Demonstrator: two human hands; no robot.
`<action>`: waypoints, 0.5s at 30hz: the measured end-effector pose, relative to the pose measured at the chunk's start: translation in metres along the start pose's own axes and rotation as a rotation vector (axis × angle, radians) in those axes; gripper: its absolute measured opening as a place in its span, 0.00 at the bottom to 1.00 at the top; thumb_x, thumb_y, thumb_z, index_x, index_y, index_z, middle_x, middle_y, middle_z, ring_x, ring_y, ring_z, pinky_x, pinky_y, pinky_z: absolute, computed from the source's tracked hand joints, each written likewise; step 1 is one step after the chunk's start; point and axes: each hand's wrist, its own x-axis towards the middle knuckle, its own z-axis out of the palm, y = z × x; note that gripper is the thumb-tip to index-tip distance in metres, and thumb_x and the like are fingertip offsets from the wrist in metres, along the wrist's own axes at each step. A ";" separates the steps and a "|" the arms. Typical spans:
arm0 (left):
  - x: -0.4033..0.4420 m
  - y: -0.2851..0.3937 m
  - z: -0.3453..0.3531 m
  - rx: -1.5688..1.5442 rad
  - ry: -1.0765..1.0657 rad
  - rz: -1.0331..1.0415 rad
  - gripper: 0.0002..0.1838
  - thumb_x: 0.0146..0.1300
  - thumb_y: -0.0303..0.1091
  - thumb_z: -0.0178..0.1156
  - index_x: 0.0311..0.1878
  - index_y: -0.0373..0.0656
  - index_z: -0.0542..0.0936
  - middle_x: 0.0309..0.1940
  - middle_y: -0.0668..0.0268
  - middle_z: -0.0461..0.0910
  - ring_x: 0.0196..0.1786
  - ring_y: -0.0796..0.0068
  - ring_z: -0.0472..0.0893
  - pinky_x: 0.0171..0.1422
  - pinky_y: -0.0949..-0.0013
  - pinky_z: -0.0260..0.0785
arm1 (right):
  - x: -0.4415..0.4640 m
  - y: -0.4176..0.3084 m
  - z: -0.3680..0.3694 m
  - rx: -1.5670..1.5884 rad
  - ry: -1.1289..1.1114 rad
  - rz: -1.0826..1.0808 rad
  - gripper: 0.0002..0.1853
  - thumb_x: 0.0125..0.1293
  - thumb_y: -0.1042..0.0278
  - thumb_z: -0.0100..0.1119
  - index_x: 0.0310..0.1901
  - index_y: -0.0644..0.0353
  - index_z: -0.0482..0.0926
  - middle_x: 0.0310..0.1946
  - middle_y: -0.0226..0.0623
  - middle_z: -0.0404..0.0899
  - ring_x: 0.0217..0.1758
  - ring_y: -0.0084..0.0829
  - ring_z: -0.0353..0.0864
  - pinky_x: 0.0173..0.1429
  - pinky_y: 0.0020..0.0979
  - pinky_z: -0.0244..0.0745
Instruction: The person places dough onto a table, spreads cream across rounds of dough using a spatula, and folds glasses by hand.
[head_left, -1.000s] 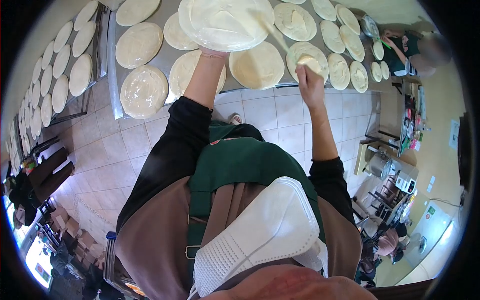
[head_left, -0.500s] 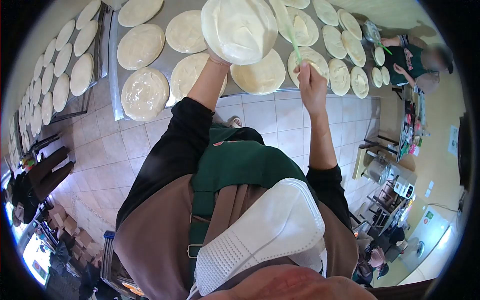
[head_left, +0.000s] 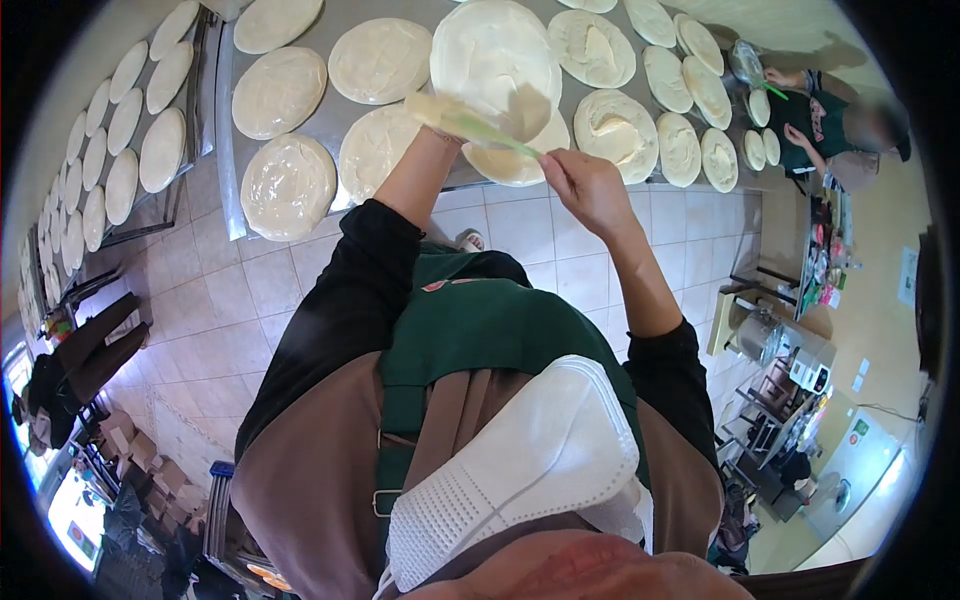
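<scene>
On my monitor I am seeing pale green on the handle (head_left: pixel 508 144) at the right fingers (head_left: pixel 562 168), cream on the rounds (head_left: pixel 380 60) beyond them, and a square grid patterning the beige floor (head_left: pixel 518 230) below them.

Dough rounds (head_left: pixel 279 93) on table (head_left: pixel 350 12) ahead; more on second table (head_left: pixel 200 85), left; person (head_left: pixel 822 122) right.

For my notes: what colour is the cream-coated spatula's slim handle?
Slim handle: light green, best in head view.

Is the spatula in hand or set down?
In hand: the right hand grips the spatula by its green end, its broad end near the left wrist.
</scene>
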 end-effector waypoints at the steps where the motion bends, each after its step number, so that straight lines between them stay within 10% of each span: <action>1: -0.001 0.001 0.001 0.171 0.102 0.006 0.31 0.69 0.56 0.41 0.67 0.44 0.65 0.61 0.57 0.71 0.62 0.58 0.73 0.65 0.55 0.69 | -0.003 0.001 -0.002 0.002 0.001 0.000 0.12 0.68 0.63 0.54 0.31 0.62 0.77 0.20 0.46 0.74 0.25 0.48 0.76 0.28 0.41 0.69; 7: -0.007 0.003 0.002 -0.307 -0.309 0.015 0.30 0.70 0.52 0.39 0.68 0.43 0.64 0.63 0.57 0.70 0.63 0.58 0.72 0.66 0.55 0.67 | -0.001 0.015 -0.027 0.158 0.262 0.314 0.19 0.73 0.60 0.48 0.30 0.67 0.77 0.15 0.41 0.69 0.18 0.28 0.68 0.27 0.31 0.67; 10: -0.014 -0.002 0.017 0.136 0.017 0.080 0.30 0.70 0.51 0.39 0.68 0.43 0.64 0.64 0.57 0.69 0.63 0.57 0.72 0.67 0.55 0.66 | 0.003 0.024 -0.030 0.148 0.312 0.482 0.20 0.73 0.60 0.48 0.30 0.68 0.77 0.16 0.43 0.71 0.18 0.29 0.69 0.28 0.31 0.67; 15: -0.017 -0.011 0.023 -0.079 -0.180 -0.053 0.30 0.71 0.51 0.38 0.69 0.43 0.63 0.64 0.57 0.70 0.63 0.58 0.72 0.67 0.55 0.66 | 0.006 0.009 -0.040 0.084 0.237 0.409 0.18 0.72 0.59 0.50 0.30 0.66 0.78 0.20 0.48 0.76 0.21 0.42 0.73 0.29 0.37 0.68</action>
